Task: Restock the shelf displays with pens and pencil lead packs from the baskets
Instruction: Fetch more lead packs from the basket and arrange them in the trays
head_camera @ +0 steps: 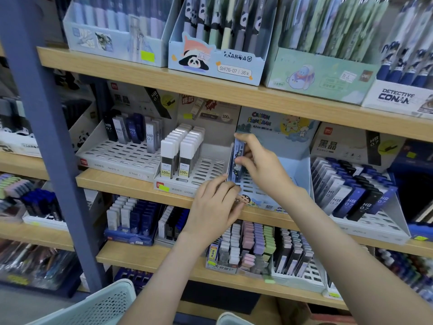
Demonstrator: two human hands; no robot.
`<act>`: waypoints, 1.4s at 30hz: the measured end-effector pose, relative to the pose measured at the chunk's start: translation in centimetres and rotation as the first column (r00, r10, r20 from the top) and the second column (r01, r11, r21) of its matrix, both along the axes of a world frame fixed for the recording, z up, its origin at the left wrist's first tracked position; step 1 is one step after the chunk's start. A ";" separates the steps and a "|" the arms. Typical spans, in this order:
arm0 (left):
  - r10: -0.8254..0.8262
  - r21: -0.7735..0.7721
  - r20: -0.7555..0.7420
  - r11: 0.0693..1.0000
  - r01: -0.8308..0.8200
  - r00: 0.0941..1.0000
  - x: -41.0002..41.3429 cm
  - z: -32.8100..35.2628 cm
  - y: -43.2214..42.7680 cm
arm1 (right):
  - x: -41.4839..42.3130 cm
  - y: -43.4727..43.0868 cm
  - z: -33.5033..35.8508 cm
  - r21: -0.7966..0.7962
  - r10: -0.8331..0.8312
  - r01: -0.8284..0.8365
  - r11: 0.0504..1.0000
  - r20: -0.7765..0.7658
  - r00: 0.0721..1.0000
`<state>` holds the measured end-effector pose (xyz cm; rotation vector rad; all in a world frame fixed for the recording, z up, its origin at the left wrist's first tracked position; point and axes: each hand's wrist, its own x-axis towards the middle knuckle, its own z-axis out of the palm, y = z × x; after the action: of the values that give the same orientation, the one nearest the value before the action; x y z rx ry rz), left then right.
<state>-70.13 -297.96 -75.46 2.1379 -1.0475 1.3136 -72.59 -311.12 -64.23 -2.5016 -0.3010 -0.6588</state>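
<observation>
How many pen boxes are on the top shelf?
4: the pale blue box at left, the panda box, the green box and the Conan box at right. Others may be out of view.

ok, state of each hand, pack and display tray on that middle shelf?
right hand, pinching the lead pack
lead pack, upright at Shin-chan tray's left wall
left hand, fingers resting on that tray's front edge
Shin-chan tray, slots mostly bare
white-cap tray, two rows filled, rest bare
left HB tray, packs at back only
right HB tray, mostly full
</observation>
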 end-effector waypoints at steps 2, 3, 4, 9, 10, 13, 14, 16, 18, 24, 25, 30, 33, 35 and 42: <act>0.002 -0.002 0.000 1.000 -0.002 1.000 0.0 0.0 0.0 | -0.1 -0.1 0.0 -0.011 -0.012 0.012 1.000 0.008 1.000; 0.000 -0.002 0.000 1.000 0.000 1.000 0.0 0.0 0.0 | -0.2 -0.1 -0.1 -0.039 -0.004 0.005 0.999 0.019 1.000; -0.001 -0.002 0.000 1.000 0.001 1.000 0.0 0.0 0.0 | -0.4 0.1 -0.2 -0.088 0.016 -0.013 0.996 0.033 0.999; 0.001 -0.001 0.001 1.000 -0.001 1.000 0.0 -0.1 0.0 | -0.7 1.0 -0.1 -0.220 0.082 -0.065 0.973 0.068 0.994; 0.000 0.000 -0.001 1.000 0.000 1.000 0.0 -0.1 0.0 | -0.6 0.9 -0.1 -0.151 0.061 -0.049 0.987 0.075 0.995; 0.003 0.002 -0.005 1.000 -0.003 1.000 0.0 0.0 0.0 | -0.4 0.5 -0.2 0.045 0.015 -0.018 0.999 0.082 0.997; 0.004 0.001 -0.005 1.000 -0.004 1.000 0.0 0.0 0.0 | -0.4 0.3 -0.4 0.104 -0.001 -0.009 0.994 0.094 0.996; 0.002 -0.002 0.000 1.000 -0.002 1.000 0.0 0.0 0.0 | -0.1 -0.1 -0.8 0.238 -0.025 -0.002 0.971 0.109 0.994; 0.002 -0.003 0.000 1.000 -0.002 1.000 0.0 0.0 0.0 | 0.1 -0.6 -1.2 0.332 -0.031 -0.009 0.943 0.115 0.993; 0.007 0.007 -0.009 1.000 -0.007 1.000 0.0 0.0 0.0 | -0.3 -1.0 -1.5 0.257 -0.025 -0.005 0.967 0.114 0.993; 0.008 0.008 -0.009 1.000 -0.008 1.000 0.0 0.0 0.0 | -0.3 -0.9 -1.3 0.173 -0.002 -0.015 0.985 0.094 0.996; 0.013 0.009 -0.008 1.000 -0.013 1.000 0.0 -0.1 0.0 | 0.1 0.4 -1.6 -0.203 0.058 -0.043 0.978 0.071 0.996; 0.010 0.008 -0.009 1.000 -0.010 1.000 0.0 0.0 0.0 | 0.5 0.0 -1.6 -0.276 -0.007 0.073 0.958 0.233 0.973; 0.003 0.006 -0.008 1.000 -0.003 1.000 0.0 0.0 0.0 | 0.7 -0.6 -1.4 -0.248 -0.025 0.078 0.966 0.211 0.977; 0.003 0.004 0.006 1.000 -0.003 1.000 0.0 0.1 0.0 | 1.0 -2.2 -1.9 -0.165 -0.043 0.067 0.984 0.145 0.989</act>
<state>-70.17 -297.95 -75.41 2.1400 -1.0509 1.3216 -71.57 -313.32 -66.14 -2.6375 -0.3532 -0.8679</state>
